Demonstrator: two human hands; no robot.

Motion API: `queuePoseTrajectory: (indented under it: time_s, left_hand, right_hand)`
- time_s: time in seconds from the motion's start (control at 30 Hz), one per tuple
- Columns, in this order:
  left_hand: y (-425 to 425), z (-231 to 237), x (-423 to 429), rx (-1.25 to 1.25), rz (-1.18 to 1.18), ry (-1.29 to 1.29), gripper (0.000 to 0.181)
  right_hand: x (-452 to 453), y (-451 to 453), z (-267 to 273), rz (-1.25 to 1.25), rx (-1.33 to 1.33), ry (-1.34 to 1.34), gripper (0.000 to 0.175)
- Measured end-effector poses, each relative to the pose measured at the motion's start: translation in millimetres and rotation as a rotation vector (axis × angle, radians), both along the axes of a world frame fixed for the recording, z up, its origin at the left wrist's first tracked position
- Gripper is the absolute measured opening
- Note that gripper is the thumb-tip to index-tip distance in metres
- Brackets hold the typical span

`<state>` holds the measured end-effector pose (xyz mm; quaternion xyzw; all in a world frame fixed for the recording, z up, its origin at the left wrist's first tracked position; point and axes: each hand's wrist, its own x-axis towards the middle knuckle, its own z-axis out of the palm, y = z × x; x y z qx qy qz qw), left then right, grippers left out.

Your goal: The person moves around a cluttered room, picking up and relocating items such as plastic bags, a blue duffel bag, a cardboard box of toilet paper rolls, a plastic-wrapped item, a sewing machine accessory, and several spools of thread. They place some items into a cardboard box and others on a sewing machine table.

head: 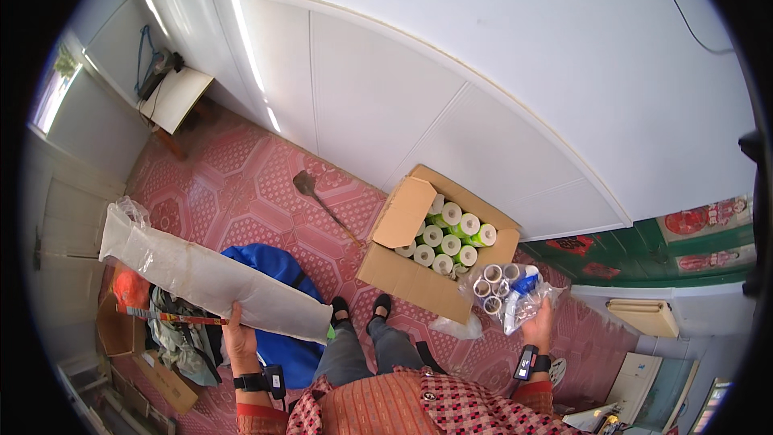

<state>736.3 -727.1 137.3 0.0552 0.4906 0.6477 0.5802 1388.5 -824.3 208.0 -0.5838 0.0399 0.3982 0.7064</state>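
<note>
My left hand (240,338) grips a long, flat roll or sleeve of whitish plastic-wrapped material (211,269), which slants across the left side towards my legs. A thin red and yellow printed strip (181,318) also reaches that hand. At the right, my right hand (538,323) holds a clear plastic bag (510,296) containing several small rolls and a blue and white item. Between the hands and farther off, an open cardboard box (416,296) holds several paper rolls (450,244) in green and white wrapping. The bag is beside the box's near right corner.
A blue cloth or bag (284,368) lies left of my feet. Crumpled clear plastic (457,327) is by the box. A long-handled shovel (329,211) lies on the patterned floor. Clothes (181,338) and cardboard (166,380) are at left. A small table (175,96) stands far left.
</note>
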Motion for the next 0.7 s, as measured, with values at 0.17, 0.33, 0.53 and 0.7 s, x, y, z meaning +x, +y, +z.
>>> queuePoseTrajectory:
  time_s: [0.17, 0.33, 0.53, 0.7]
  left_hand:
    - [17, 10, 18, 0.023, 0.021, -0.036, 0.048]
    - [29, 36, 44, 0.145, 0.033, -0.053, 0.045]
    - [31, 64, 57, 0.187, -0.065, 0.140, 0.034]
    - [11, 60, 54, 0.260, -0.083, 0.416, 0.022]
  right_hand:
    - [42, -83, -25, -0.009, -0.072, -0.159, 0.023]
    - [46, -120, -40, 0.387, -0.475, -0.979, 0.049]
    - [-11, -38, -41, 0.146, -0.198, -0.335, 0.037]
    - [-24, 4, -21, 0.257, -0.062, -0.273, 0.031]
